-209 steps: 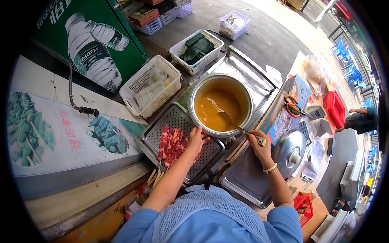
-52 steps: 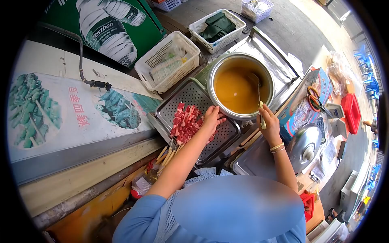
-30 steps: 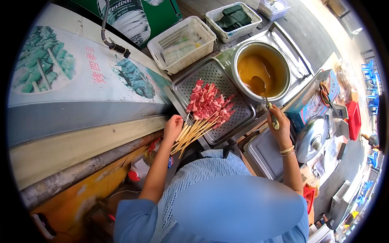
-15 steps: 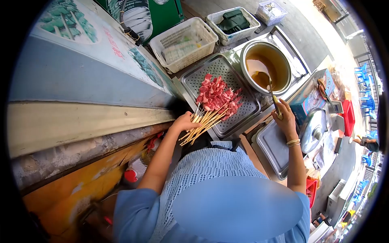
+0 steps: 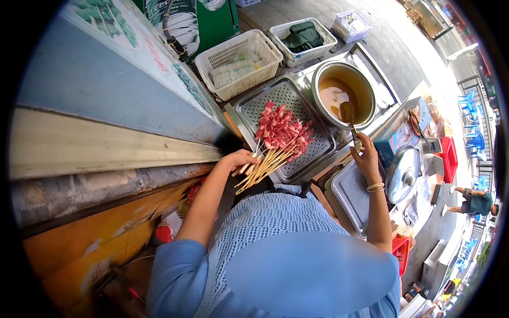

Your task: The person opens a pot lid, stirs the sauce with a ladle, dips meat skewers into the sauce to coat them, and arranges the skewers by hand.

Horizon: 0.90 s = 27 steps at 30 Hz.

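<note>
Skewers of raw red meat (image 5: 280,127) lie on a perforated metal tray (image 5: 313,119), their wooden sticks (image 5: 262,169) pointing down and left. My left hand (image 5: 243,159) is closed at the left side of the skewers, its fingers on some thicker-handled ones. My right hand (image 5: 366,156) holds the handle of a ladle (image 5: 354,132) against the near rim of a large metal pot (image 5: 367,87). The ladle's bowl rests in the brown-orange liquid (image 5: 335,95) inside the pot.
A metal lid (image 5: 402,172) and a grey lidded tray (image 5: 351,196) stand right of me. White baskets (image 5: 238,63) are beyond the perforated tray. Scissors (image 5: 416,124) lie by a blue box. A pale counter edge (image 5: 116,148) runs along the left. A person (image 5: 477,202) is at far right.
My left hand has moved from beside the pot to the skewer handles. My right hand still holds the ladle, now lower against the near rim. The view has shifted.
</note>
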Available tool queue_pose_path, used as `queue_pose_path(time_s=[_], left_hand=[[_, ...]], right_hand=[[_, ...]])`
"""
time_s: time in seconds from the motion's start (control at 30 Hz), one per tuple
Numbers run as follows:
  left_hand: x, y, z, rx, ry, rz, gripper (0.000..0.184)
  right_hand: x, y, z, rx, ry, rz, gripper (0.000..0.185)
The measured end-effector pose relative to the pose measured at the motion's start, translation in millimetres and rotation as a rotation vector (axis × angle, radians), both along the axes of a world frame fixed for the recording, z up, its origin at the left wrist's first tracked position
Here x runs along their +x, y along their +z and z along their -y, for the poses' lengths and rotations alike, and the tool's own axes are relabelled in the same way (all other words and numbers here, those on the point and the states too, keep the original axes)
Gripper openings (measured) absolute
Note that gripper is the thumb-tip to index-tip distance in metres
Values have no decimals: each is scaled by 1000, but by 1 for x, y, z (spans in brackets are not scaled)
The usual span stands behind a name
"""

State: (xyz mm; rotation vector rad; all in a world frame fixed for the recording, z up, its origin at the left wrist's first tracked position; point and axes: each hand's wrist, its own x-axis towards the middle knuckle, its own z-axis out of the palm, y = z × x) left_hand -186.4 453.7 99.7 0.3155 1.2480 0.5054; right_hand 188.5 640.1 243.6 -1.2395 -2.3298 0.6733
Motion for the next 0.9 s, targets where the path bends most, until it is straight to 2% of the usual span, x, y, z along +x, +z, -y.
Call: queue_pose_path(time_s=[0.23, 0.5, 0.57, 0.63, 0.73, 0.9], left_hand=[[10, 4, -2, 22, -2, -115, 23], [5, 8, -1, -39, 51, -22, 23], [3, 5, -1, 34, 33, -68, 21], [4, 16, -3, 94, -6, -103, 21], [5, 43, -10, 156, -62, -292, 18], [2, 64, -11, 112, -28, -245, 18]], right_hand=[[-7, -6, -4, -69, -46, -48, 45], [-20, -13, -1, -114, -30, -108, 47], [-25, -11, 2, -129, -9, -83, 47], [-27, -13, 5, -127, -5, -96, 46], [-31, -13, 12, -131, 17, -118, 44], [-37, -14, 33, -180, 25, -172, 39]])
